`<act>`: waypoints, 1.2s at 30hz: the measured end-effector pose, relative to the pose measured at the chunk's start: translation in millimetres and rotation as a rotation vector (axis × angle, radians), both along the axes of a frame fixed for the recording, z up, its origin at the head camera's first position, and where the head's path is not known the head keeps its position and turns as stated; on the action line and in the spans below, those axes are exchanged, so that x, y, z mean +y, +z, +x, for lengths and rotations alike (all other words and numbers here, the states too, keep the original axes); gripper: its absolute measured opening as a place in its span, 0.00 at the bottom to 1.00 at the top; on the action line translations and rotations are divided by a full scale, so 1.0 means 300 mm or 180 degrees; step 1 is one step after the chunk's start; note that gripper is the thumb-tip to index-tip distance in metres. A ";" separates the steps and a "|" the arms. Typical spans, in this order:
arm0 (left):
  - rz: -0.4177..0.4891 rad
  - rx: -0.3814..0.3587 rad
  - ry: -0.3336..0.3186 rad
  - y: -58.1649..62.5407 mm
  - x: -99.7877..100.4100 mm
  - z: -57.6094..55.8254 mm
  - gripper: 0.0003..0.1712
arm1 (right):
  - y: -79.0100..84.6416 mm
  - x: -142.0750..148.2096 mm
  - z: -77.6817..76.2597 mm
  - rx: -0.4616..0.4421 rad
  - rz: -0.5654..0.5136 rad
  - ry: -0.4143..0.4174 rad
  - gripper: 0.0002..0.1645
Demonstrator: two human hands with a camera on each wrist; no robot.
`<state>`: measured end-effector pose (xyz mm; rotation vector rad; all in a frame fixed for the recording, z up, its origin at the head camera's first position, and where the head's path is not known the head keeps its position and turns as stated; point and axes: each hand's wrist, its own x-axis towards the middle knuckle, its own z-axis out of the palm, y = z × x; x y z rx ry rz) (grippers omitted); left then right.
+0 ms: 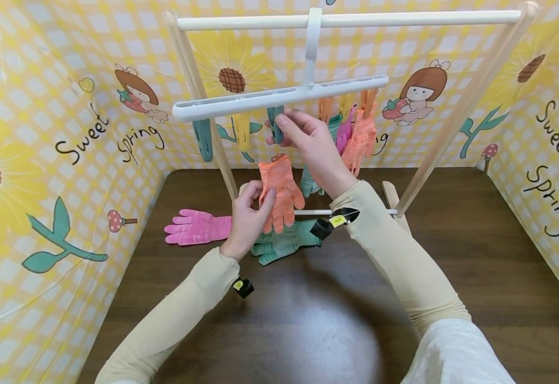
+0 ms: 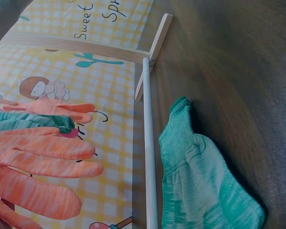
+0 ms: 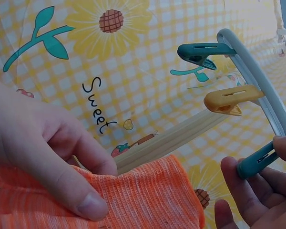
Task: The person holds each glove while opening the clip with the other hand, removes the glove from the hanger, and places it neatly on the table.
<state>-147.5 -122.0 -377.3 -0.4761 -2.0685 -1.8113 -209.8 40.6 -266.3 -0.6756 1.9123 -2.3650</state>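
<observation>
Left sleeve [image 1: 183, 309] and right sleeve [image 1: 399, 261]: cream, close-fitting, reaching the wrists; right one finely ribbed, bunched in creases at its upper end. Above it, white soft-textured garment [image 1: 454, 352]. Each wrist bears a small black block-shaped device [image 1: 321, 229] with yellow label [image 1: 338, 220], dark marking illegible. Fingers [image 3: 92, 205] bare.

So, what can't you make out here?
Head: cuff end of pink glove, behind left hand.
Head: part of hanging green glove, behind right hand.
Left wrist: lower part of tabletop green glove, cut off by bottom edge.
Right wrist: fingers of held orange glove, cut off by frame edge.
</observation>
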 end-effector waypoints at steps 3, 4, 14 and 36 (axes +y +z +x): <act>-0.0002 -0.0028 0.0026 -0.024 -0.003 -0.015 0.07 | -0.001 0.006 0.002 -0.0043 0.0032 -0.0036 0.19; -0.0014 -0.0028 0.0036 -0.033 -0.004 -0.020 0.08 | -0.001 0.008 0.002 -0.0064 0.0046 -0.0056 0.20; -0.0112 0.0094 0.0093 -0.077 -0.012 -0.036 0.08 | -0.038 0.058 0.013 -0.0083 0.0191 -0.0039 0.24; -0.0687 0.0764 -0.0003 -0.105 0.009 -0.002 0.05 | -0.235 0.356 0.106 -0.0185 0.0616 -0.0309 0.25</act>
